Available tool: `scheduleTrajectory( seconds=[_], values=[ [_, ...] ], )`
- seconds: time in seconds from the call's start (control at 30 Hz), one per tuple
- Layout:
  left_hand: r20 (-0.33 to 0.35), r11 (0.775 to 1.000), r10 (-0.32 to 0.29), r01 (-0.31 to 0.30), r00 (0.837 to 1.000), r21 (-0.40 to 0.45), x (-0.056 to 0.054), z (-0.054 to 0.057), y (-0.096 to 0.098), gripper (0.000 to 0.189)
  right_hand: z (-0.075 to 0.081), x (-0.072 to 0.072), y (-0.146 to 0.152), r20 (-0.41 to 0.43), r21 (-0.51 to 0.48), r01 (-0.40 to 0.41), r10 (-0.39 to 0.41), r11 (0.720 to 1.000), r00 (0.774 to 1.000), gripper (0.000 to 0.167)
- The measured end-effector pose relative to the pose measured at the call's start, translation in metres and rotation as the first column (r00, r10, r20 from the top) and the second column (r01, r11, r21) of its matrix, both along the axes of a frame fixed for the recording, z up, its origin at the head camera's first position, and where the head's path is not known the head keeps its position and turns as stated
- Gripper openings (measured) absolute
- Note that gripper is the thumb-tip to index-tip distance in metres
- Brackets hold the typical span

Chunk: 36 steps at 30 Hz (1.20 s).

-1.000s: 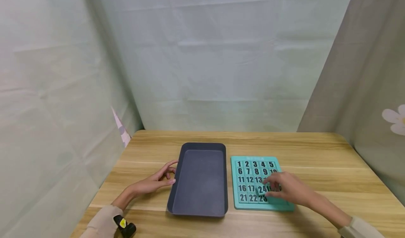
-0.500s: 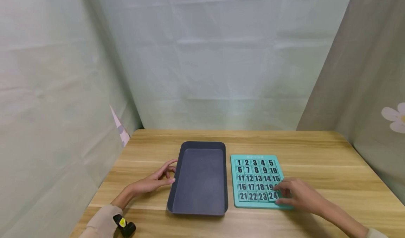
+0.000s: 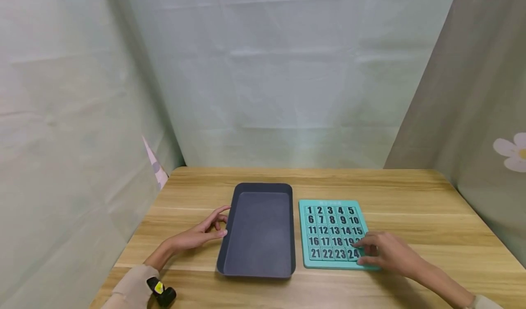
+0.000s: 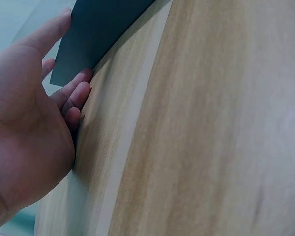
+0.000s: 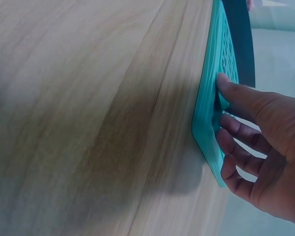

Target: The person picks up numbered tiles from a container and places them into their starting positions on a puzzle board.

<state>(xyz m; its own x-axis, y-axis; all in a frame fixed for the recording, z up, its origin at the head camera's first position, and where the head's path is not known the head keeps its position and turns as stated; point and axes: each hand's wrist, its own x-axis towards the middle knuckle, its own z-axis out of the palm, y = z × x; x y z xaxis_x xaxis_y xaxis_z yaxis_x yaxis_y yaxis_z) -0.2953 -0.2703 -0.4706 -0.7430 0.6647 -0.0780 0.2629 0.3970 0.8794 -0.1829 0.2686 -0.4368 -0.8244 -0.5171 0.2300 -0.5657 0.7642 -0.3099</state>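
Note:
The left hand (image 3: 198, 234) is at the left side of a dark grey rectangular tray (image 3: 259, 233). Its thumb and forefinger touch the tray's edge, and the other fingers curl loosely in the left wrist view. To the tray's right lies a turquoise number board (image 3: 306, 254) with rows of numbered tiles. The right hand (image 3: 388, 253) pinches the number 24 tile (image 3: 353, 254) by its right side, at the bottom row beside 23. In the right wrist view the thumb (image 5: 236, 93) covers much of the tile, and the board's lower right corner is partly hidden in the head view.
A wooden table (image 3: 423, 208) carries the tray and board. Pale curtains (image 3: 287, 71) hang behind and at both sides. A black device with a yellow mark (image 3: 161, 291) is strapped to the left wrist.
The right hand has moved right with the 24 tile, from above the 18 to the bottom row beside 23. In the last half second it has barely moved. The left hand is still.

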Motion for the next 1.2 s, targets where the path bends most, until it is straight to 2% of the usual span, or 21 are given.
scheduleTrajectory(
  seconds=[0.47, 0.67, 0.9, 1.03, 1.1, 1.17, 1.2],
  values=[
    [0.020, 1.000, -0.006, 0.005, 1.000, 0.025, 0.004, -0.001, 0.000, 0.071, -0.002, -0.006, -0.001, 0.048, 0.003, -0.022, 0.022, 1.000, 0.999, 0.041],
    [-0.009, 1.000, -0.002, 0.002, 1.000, 0.018, 0.002, -0.001, 0.000, 0.070, 0.001, -0.012, -0.002, 0.015, 0.038, -0.024, 0.024, 0.999, 1.000, 0.042],
    [-0.008, 1.000, -0.015, 0.015, 1.000, 0.005, -0.006, -0.001, -0.002, 0.071, 0.009, -0.026, 0.002, 0.014, -0.040, 0.000, 0.001, 0.999, 1.000, 0.048],
    [-0.008, 1.000, -0.014, 0.014, 1.000, -0.012, -0.013, 0.010, 0.001, 0.075, 0.013, -0.036, 0.009, -0.038, -0.059, 0.063, -0.066, 0.996, 0.997, 0.058],
    [-0.021, 1.000, 0.015, -0.015, 1.000, -0.025, -0.018, 0.017, 0.003, 0.075, 0.015, -0.040, 0.013, -0.059, -0.056, 0.113, -0.117, 0.992, 0.991, 0.061],
    [-0.084, 0.997, 0.062, -0.065, 0.995, -0.044, -0.023, 0.023, 0.006, 0.074, 0.018, -0.045, 0.018, -0.073, -0.062, 0.163, -0.168, 0.985, 0.983, 0.063],
    [-0.134, 0.994, 0.092, -0.099, 0.987, -0.048, -0.026, 0.026, 0.007, 0.073, 0.020, -0.048, 0.021, -0.082, -0.063, 0.182, -0.187, 0.981, 0.979, 0.063]
  ],
)
